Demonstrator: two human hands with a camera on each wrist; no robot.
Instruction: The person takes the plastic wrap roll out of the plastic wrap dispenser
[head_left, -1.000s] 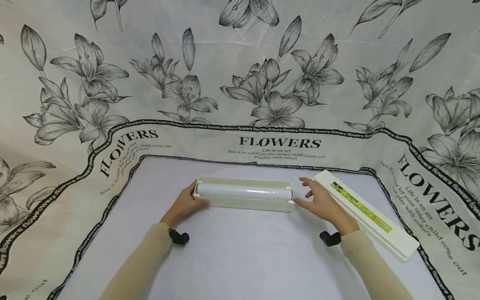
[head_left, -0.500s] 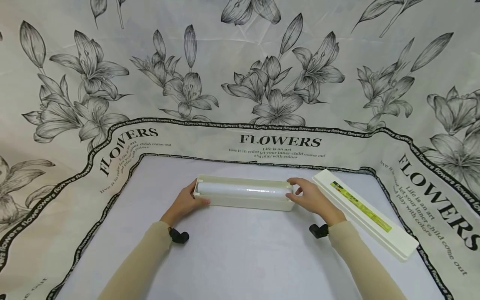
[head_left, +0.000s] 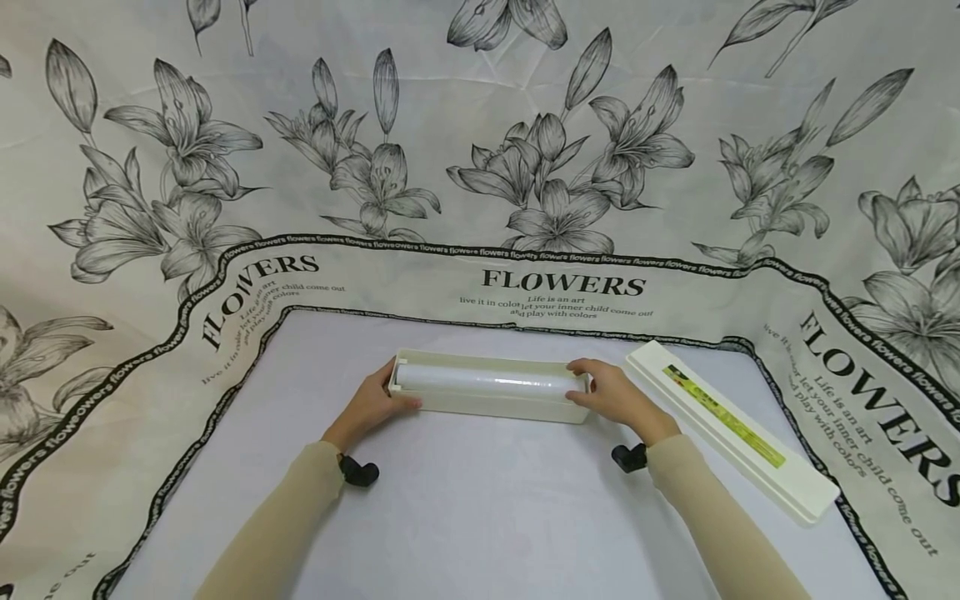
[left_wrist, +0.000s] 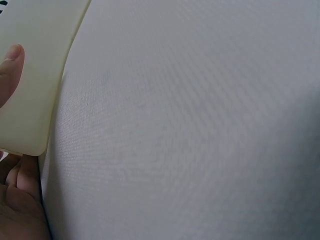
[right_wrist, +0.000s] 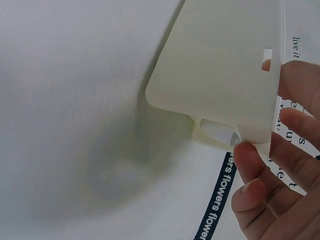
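A long off-white box (head_left: 491, 406) lies on the table with a shiny white roll of cling film (head_left: 480, 379) inside it. My left hand (head_left: 372, 396) grips the box's left end. In the left wrist view its thumb (left_wrist: 11, 72) presses on the front wall and other fingers curl by the end. My right hand (head_left: 618, 394) pinches the roll's right end, with thumb and forefinger reaching into the box. In the right wrist view, curled fingers (right_wrist: 250, 160) are at the box's end, and skin shows through a small slot in the wall.
A long white lid (head_left: 731, 433) with a yellow-green label lies slantwise to the right of the box, beyond the right hand. White cloth (head_left: 480, 508) covers the table. A flower-printed cloth (head_left: 555, 167) rises behind and along the sides.
My right hand has moved left from beside the box onto the roll's right end, and its fingers have closed there. The left hand keeps its grip; box and lid stay in place.
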